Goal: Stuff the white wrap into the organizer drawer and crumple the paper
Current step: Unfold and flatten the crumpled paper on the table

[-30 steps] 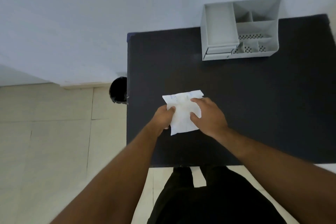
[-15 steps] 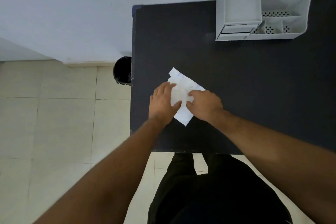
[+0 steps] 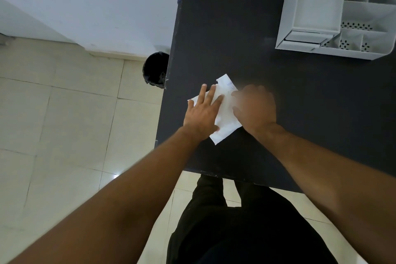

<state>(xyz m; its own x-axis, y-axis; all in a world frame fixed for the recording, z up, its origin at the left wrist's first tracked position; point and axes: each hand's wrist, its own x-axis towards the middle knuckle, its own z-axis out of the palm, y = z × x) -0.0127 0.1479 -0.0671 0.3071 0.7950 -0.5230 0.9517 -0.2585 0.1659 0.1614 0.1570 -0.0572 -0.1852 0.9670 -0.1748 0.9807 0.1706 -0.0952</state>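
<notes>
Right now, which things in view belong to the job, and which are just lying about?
In the job: white paper, flat on the table; left hand, pressing it with straight fingers; right hand, blurred, also on it; grey organizer and its drawer, far right.
Lying about: black bin, on the floor beside the table.

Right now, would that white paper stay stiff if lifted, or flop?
Probably floppy: the white paper looks thin and creased, with a ragged top edge. Likely light, so it may slide on the dark table unless pinned; the left hand presses it flat.
</notes>
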